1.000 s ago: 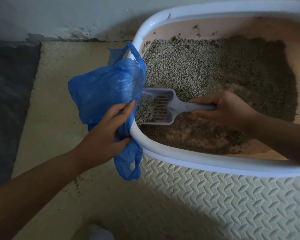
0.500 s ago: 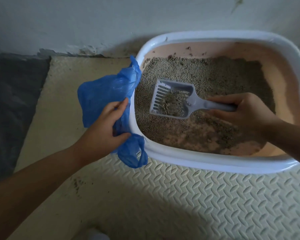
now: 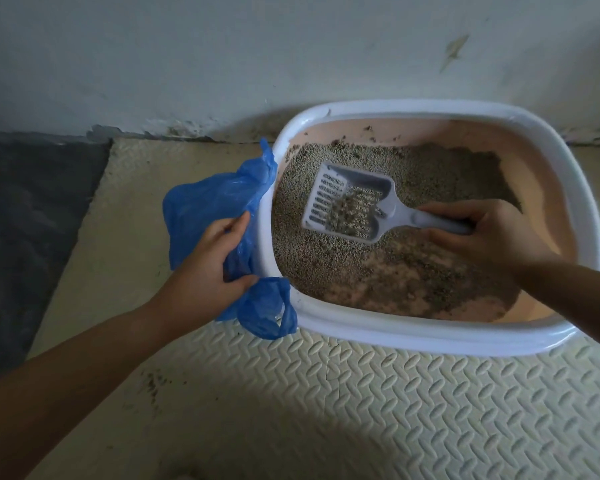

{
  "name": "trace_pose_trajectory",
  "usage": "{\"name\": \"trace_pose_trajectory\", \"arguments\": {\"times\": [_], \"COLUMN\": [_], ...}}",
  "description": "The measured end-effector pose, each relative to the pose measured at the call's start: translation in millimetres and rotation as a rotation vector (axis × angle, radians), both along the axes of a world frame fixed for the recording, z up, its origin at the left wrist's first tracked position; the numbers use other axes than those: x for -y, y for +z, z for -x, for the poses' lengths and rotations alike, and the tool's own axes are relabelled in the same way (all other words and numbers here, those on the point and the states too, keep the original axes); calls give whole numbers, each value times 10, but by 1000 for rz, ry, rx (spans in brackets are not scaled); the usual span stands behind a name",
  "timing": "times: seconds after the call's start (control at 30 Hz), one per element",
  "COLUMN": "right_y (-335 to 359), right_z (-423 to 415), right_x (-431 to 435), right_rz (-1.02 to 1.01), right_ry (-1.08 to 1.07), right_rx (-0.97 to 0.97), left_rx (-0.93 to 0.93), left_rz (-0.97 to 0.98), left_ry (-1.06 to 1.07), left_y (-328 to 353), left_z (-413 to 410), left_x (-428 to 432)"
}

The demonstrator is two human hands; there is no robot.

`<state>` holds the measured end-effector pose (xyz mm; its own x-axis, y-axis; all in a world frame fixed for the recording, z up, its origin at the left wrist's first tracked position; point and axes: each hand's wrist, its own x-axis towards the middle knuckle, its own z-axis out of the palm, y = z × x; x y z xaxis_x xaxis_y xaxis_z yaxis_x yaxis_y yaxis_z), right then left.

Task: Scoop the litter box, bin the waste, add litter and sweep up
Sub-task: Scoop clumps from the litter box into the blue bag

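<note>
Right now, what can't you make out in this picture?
Head view:
- Inside of the blue plastic bag: hidden by its own folds and the left hand gripping it.
- End of the litter scoop handle: wrapped by the right hand.
- Whether the scoop's load is waste or clean litter: too dim and small.

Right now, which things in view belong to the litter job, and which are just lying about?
In the job: litter box, litter, scoop held by right hand, blue bag held by left hand.
Just there: foam mat, dark floor covering, wall.
</note>
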<state>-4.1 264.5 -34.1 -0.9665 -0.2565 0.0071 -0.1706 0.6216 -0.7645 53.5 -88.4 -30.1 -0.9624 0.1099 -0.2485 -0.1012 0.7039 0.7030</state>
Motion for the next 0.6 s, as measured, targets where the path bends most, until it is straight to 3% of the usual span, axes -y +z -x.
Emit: {"name": "trace_pose_trajectory", "arguments": {"times": [0.6], "right_y": [-9], "right_z": [25], "right_x": [31], "right_rz": [-29], "right_ry": [-30], "right_rx": [24], "left_rx": [24], "left_rz": [8], "left_ry": [22], "left_y": [43], "left_z": [-2], "left_x": [-21]}}
